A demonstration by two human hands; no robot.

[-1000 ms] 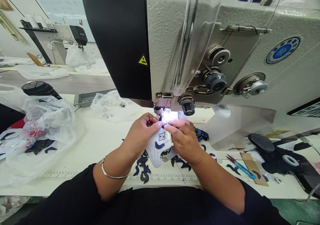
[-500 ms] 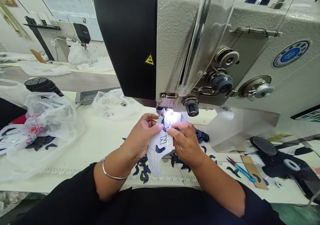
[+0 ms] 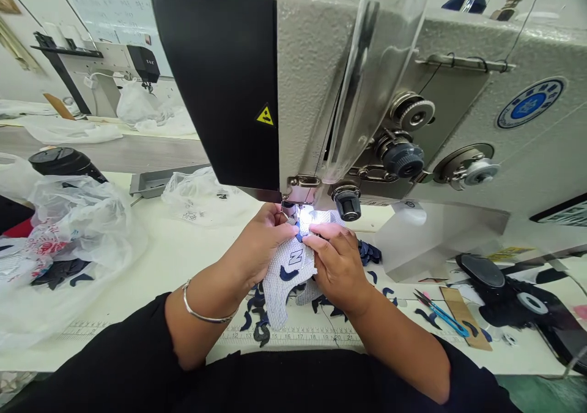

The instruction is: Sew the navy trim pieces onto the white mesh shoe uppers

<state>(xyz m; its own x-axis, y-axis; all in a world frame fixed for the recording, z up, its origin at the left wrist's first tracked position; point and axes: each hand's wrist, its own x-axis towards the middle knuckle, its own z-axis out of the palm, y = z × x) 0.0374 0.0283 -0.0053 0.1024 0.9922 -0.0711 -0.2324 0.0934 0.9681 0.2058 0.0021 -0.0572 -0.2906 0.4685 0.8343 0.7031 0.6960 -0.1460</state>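
Note:
A white mesh shoe upper (image 3: 276, 300) with a dark "N" and a navy curved patch (image 3: 288, 273) lies under the lit needle area of the sewing machine (image 3: 316, 76). My left hand (image 3: 257, 245) pinches its left edge, thumb on top, close to the presser foot. From the other side, my right hand (image 3: 342, 266) has closed fingers pressed on the upper, their tips by a small navy piece (image 3: 300, 234) just below the needle. Needle tip and far end of the upper are partly hidden by glare and fingers.
Loose navy pieces (image 3: 261, 324) lie around the upper, with a stack (image 3: 369, 252) beyond my right hand. Blue thread snips (image 3: 444, 316) rest by a cardboard strip (image 3: 463, 315). Plastic bags (image 3: 92, 229) fill the left side. A ruler scale (image 3: 316, 334) runs along the table's front.
The shoe upper has turned slightly, its near end swinging left, and its top sits closer under the needle. Both hands have stayed on it, with only small shifts. The view has moved a little.

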